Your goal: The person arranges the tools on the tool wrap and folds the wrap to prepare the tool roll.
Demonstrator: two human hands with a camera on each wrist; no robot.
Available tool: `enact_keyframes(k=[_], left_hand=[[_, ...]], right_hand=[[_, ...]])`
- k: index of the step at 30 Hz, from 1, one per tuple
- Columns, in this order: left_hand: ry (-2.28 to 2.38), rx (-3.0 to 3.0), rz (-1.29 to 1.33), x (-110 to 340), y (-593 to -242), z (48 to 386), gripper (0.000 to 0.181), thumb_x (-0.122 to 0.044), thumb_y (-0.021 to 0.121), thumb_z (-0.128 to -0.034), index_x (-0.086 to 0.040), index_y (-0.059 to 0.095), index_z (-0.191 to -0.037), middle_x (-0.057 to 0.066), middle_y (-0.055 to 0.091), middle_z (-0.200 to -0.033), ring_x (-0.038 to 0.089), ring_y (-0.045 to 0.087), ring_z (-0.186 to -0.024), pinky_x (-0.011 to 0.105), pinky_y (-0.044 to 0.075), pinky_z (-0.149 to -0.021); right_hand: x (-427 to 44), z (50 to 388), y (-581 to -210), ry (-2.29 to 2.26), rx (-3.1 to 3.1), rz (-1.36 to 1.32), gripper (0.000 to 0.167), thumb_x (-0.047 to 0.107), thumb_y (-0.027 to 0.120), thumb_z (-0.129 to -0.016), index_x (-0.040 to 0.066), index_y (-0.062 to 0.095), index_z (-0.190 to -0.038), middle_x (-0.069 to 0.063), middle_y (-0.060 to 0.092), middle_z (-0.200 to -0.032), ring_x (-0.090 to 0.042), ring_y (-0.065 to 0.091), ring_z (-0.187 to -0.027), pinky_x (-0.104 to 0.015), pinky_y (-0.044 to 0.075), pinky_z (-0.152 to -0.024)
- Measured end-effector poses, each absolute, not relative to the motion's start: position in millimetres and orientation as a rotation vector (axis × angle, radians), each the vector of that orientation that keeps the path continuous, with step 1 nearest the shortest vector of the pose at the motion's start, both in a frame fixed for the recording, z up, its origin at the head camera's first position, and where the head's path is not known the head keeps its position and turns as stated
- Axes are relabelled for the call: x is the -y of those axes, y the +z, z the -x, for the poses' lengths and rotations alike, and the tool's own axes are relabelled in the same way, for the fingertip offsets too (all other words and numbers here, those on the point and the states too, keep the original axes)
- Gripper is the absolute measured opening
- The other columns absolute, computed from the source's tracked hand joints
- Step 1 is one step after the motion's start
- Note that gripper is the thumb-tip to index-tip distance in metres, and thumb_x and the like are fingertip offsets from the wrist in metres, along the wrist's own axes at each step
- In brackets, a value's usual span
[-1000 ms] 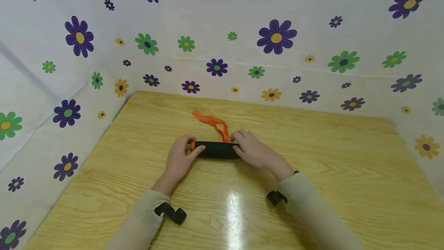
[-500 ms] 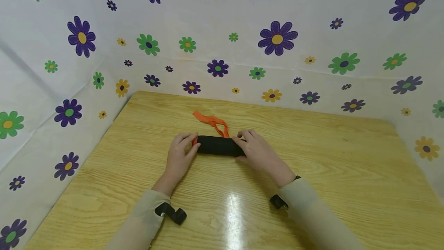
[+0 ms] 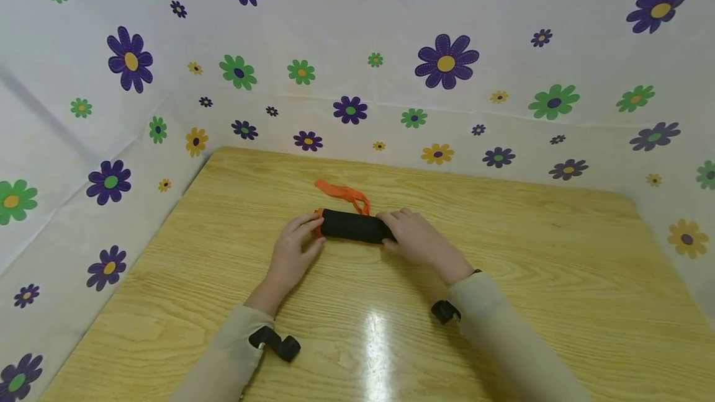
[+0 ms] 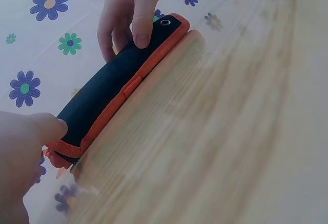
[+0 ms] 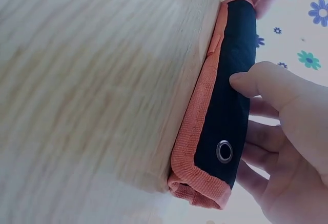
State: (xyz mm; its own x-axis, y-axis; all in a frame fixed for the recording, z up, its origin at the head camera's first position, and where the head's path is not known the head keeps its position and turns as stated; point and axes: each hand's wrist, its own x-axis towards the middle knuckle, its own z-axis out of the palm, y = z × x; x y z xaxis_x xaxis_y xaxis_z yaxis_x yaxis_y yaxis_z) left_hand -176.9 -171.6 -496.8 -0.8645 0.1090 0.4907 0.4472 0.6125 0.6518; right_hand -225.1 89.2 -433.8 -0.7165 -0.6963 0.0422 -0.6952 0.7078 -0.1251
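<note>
A rolled-up black cloth tool roll [image 3: 352, 226] with orange trim lies across the middle of the table. From its far side an orange tie strap [image 3: 342, 192] runs out toward the back left. My left hand [image 3: 288, 252] holds the roll's left end, thumb on the near side and fingers on the far side. Around the right part, my right hand [image 3: 416, 242] grips with its thumb on the black cloth and its fingers behind. A metal eyelet [image 5: 219, 153] shows near the right end in the right wrist view. The roll's underside is hidden.
The wooden table [image 3: 525, 253] meets a white flower-print cloth [image 3: 391, 23] at the back and sides. Black wrist straps [image 3: 274, 341] sit over both sleeves.
The roll has turned and shifted slightly away from me, its right end now angled nearer. Both hands have gone along with it. Less of the strap lies out behind the roll.
</note>
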Motion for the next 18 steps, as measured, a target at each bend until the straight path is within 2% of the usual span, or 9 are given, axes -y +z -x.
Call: enact_keyframes(k=[11, 18], left_hand=[[-1.201, 2.432, 0.420, 172, -500, 176, 0.039, -0.003, 0.070, -0.0858, -0.003, 0.063, -0.124, 0.011, 0.057, -0.126, 0.026, 0.050, -0.119, 0.042, 0.043, -0.099], [-1.219, 2.446, 0.372, 172, -499, 174, 0.040, -0.006, 0.069, -0.0877, -0.004, 0.061, -0.127, 0.011, 0.056, -0.128, 0.026, 0.049, -0.121, 0.044, 0.041, -0.101]], right_hand=[[-109, 216, -436, -0.431, -2.878, 1.105, 0.060, 0.027, 0.064, -0.093, -0.002, 0.043, -0.141, -0.019, 0.050, -0.136, -0.036, 0.047, -0.124, -0.048, 0.037, -0.104], [-140, 202, -436, -0.417, -2.986, 0.986, 0.069, 0.035, 0.066, -0.091, 0.001, 0.039, -0.145, -0.019, 0.046, -0.140, -0.039, 0.043, -0.126, -0.056, 0.036, -0.102]])
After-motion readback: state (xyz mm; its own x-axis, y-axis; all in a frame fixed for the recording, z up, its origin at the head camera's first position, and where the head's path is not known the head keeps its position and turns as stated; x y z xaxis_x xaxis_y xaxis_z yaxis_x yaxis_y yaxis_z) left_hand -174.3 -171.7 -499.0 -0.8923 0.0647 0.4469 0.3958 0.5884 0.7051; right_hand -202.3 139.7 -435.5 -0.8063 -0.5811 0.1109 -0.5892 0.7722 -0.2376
